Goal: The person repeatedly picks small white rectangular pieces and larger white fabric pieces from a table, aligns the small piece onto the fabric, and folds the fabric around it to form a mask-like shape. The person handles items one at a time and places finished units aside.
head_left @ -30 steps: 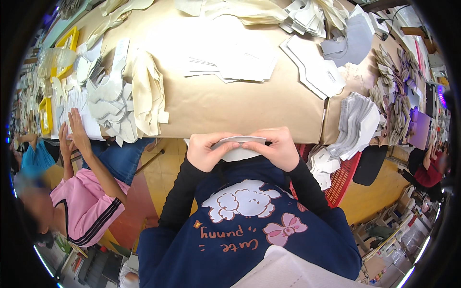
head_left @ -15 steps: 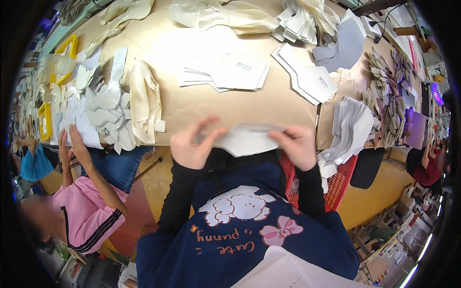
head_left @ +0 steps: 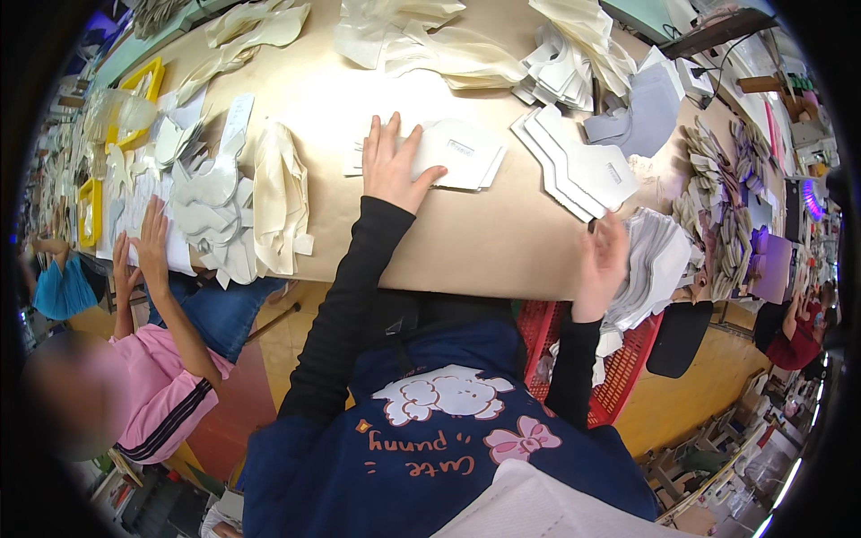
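Observation:
My left hand (head_left: pixel 392 166) lies flat with fingers spread over a low stack of white cut-out pieces (head_left: pixel 466 151) in the middle of the table. Nothing is gripped in it; the palm covers the stack's left part. My right hand (head_left: pixel 603 264) is slightly blurred at the table's front edge, fingers apart, with no piece visible in it. Just beyond its fingertips lies a stepped group of white angular pieces (head_left: pixel 574 161), overlapping one another. Close on its right is a fanned pile of white pieces (head_left: pixel 653 260) that hangs over the edge.
A red plastic crate (head_left: pixel 619 381) stands below the table edge. Cream sheet pieces (head_left: pixel 280 197) and grey-white cut-outs (head_left: pixel 211 206) lie on the left, grey pieces (head_left: pixel 641 112) at far right. A co-worker in a pink shirt (head_left: pixel 175 394) sits at left, hands over the table.
The white piece held between both hands has left them. The right stepped group shows one more edge. My left hand moved forward onto the middle stack; my right hand moved slightly right.

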The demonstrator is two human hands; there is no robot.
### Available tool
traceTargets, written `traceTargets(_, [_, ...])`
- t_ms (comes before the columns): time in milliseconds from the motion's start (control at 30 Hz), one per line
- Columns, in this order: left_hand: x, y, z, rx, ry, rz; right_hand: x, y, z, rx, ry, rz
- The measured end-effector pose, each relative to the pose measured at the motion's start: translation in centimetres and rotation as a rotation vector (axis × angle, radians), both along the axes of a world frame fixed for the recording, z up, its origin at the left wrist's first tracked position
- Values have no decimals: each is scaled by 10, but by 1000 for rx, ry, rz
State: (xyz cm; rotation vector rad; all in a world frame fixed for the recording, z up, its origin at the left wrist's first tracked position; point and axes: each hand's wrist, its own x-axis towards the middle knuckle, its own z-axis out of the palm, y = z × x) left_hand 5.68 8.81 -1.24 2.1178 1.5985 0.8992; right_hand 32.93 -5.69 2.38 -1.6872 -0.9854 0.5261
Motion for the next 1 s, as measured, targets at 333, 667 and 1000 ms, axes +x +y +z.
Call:
traceTargets(333, [-15,-78,57,-152,-213,55,-62,15,29,24,34,407])
traceTargets(667, [-19,-122,22,-74,-61,14,-83,11,-3,-37,-395,629])
traceTargets(1000, [-24,-125,19,-55,64,-170,-81,0,-10,-23,-528,708])
